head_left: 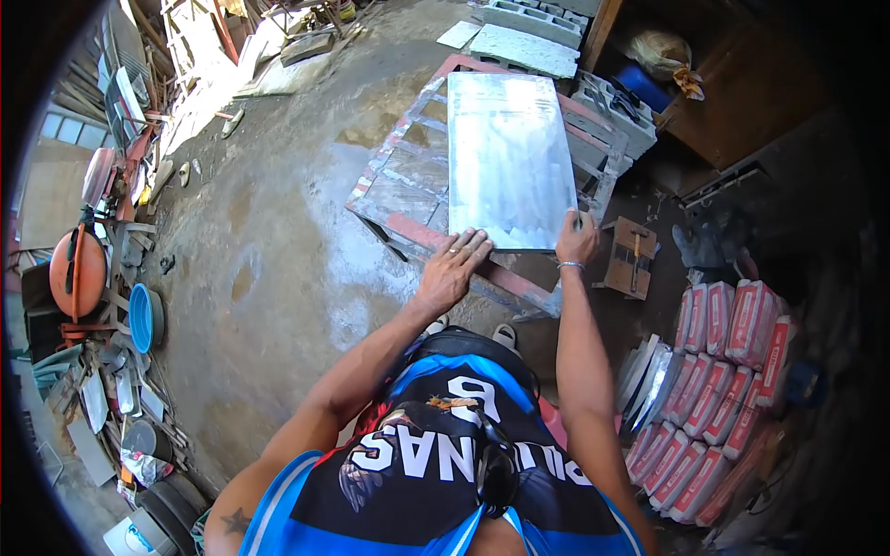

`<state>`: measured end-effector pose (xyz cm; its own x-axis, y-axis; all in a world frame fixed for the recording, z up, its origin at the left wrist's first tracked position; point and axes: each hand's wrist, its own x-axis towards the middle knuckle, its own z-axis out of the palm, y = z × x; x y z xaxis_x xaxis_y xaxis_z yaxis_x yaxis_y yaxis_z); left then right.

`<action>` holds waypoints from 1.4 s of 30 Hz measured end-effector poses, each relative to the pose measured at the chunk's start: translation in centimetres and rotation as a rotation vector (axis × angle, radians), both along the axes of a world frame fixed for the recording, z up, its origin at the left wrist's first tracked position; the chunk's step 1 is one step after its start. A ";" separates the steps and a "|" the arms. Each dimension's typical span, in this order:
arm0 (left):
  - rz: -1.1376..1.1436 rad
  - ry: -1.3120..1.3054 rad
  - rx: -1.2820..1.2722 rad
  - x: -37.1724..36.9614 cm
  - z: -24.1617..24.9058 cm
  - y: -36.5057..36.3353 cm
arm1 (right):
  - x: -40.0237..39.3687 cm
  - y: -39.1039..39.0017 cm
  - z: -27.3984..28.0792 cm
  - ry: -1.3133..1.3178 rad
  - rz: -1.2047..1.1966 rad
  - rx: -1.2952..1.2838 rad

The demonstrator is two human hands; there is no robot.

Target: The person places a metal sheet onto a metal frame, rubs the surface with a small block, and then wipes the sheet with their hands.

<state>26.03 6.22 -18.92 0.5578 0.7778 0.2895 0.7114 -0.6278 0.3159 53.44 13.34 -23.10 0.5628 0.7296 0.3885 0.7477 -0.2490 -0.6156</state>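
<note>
A pale, whitish rectangular panel (508, 157) lies on a worn frame table with red-painted edges (417, 229). My left hand (454, 264) rests at the panel's near left corner, its fingers spread over the edge. At the near right corner, my right hand (577, 239) has its fingers closed round something small and dark that I cannot make out.
Concrete blocks (524, 51) stand behind the table. A hammer (636, 261) lies on a small wooden piece at the right, near stacked red-and-white packages (709, 398). A blue basin (141, 318), an orange round object (78, 273) and scrap line the left side.
</note>
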 end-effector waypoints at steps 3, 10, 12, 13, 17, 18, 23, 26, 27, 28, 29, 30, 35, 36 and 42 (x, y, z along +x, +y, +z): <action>0.056 0.047 0.017 -1.6 0.4 -0.4 | -0.4 -0.4 0.4 0.040 -0.010 0.013; -0.040 -0.063 -0.056 7.2 0.6 1.8 | -0.1 0.0 -0.1 0.035 0.016 0.058; -0.052 -0.022 -0.049 7.7 0.7 1.7 | 0.1 0.2 -0.4 0.020 0.028 0.065; -0.095 0.005 -0.025 6.7 0.5 0.9 | 0.0 -0.1 0.2 0.059 0.027 0.017; 0.010 0.074 -0.012 -0.4 0.0 -0.7 | -0.3 -0.2 0.3 0.037 0.010 0.027; 0.123 0.089 -0.036 -1.3 0.4 -0.5 | -0.6 -0.3 0.6 0.050 -0.009 0.026; -0.004 0.013 -0.015 4.6 0.3 0.8 | -0.1 0.3 -0.3 0.041 -0.006 0.056; -0.068 -0.025 -0.051 7.2 1.0 1.4 | -0.6 -0.2 1.1 0.120 -0.022 0.001; -0.093 -0.047 -0.076 7.4 1.1 1.3 | -0.5 -0.2 0.7 0.116 -0.010 -0.003; -0.080 -0.051 -0.078 6.3 0.8 0.7 | -0.3 -0.2 0.0 0.065 0.001 0.037; -0.050 -0.014 -0.053 4.0 0.7 0.0 | 0.0 0.3 -0.5 0.019 0.007 0.085; -0.028 0.027 -0.028 1.8 0.5 -0.4 | 0.0 0.5 -0.4 0.025 0.007 0.090; 0.168 0.103 0.020 -1.0 0.7 -0.1 | -0.9 -0.3 1.5 0.157 -0.025 0.018; 0.163 0.123 0.053 0.1 0.6 -0.1 | -0.8 -0.5 1.4 0.151 -0.023 0.018; -0.063 0.024 -0.049 6.6 0.6 0.6 | -0.2 0.1 0.4 0.074 0.013 0.057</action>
